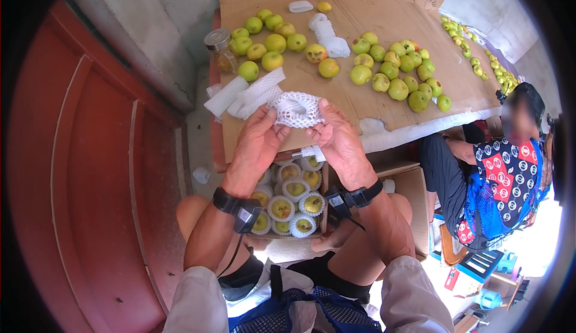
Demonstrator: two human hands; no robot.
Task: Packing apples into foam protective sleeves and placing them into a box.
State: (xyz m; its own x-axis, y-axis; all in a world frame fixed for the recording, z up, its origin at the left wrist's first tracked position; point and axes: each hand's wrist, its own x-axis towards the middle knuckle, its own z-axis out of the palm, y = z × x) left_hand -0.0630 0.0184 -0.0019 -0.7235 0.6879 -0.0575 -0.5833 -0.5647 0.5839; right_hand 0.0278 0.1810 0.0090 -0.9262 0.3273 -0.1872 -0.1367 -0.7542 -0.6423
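Between my left hand (pixel 265 130) and my right hand (pixel 330 128) a white foam fruit net (pixel 298 120) is stretched open into a ring, its sides pinched by fingers and thumbs. No fruit can be made out inside it. Flat foam nets (pixel 256 93) lie on the cardboard just past my left hand. Loose yellow-green apples (pixel 275 43) lie beyond, and another group (pixel 398 69) is at the right. Further back a bundle of foam nets (pixel 330 36) rests beside a blotchy apple (pixel 316 53). Below my hands, a box holds apples in foam nets (pixel 282 208).
A lidded glass jar (pixel 221 50) stands at the cardboard's left edge. An opened cardboard box (pixel 407 198) is right of my legs. A person (pixel 504 180) sits at the right, near the table. Red door panels (pixel 94 175) fill the left side.
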